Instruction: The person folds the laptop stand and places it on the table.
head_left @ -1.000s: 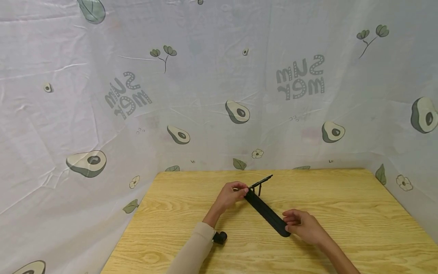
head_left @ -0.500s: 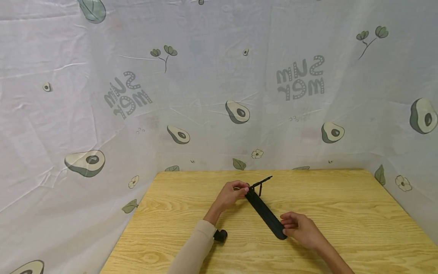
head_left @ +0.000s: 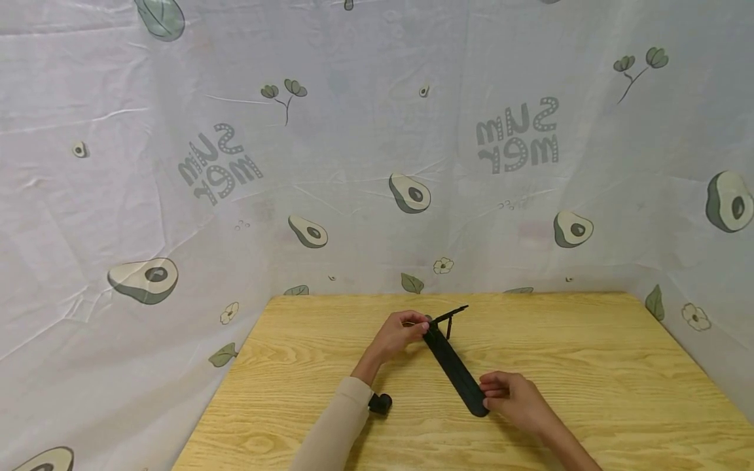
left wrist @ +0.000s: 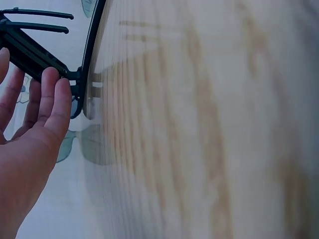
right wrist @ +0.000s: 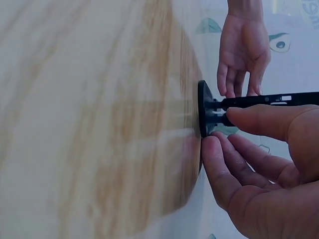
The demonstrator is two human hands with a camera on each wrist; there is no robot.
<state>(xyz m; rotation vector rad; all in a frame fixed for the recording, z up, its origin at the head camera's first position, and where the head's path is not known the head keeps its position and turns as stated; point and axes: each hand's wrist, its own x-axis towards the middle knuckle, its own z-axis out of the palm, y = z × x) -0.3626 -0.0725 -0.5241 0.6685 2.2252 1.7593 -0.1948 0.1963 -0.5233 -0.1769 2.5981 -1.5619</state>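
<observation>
while the black folding stand point(head_left: 455, 367) lies mid-desk, slanting from far-left to near-right, both hands are on it — left hand point(head_left: 399, 335) w/ curled fingers at the far end by the raised hinged arm point(head_left: 449, 315), right hand point(head_left: 514, 403) pinching the near end, thumb on top. wooden desk point(head_left: 618, 366) underneath; avocado-print cloth point(head_left: 177, 196) behind & at the sides.

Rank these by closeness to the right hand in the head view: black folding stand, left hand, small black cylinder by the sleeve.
1. black folding stand: held at its near end by the right hand.
2. small black cylinder: left, beside the sleeve.
3. left hand: farther back, at the stand's far end.
</observation>
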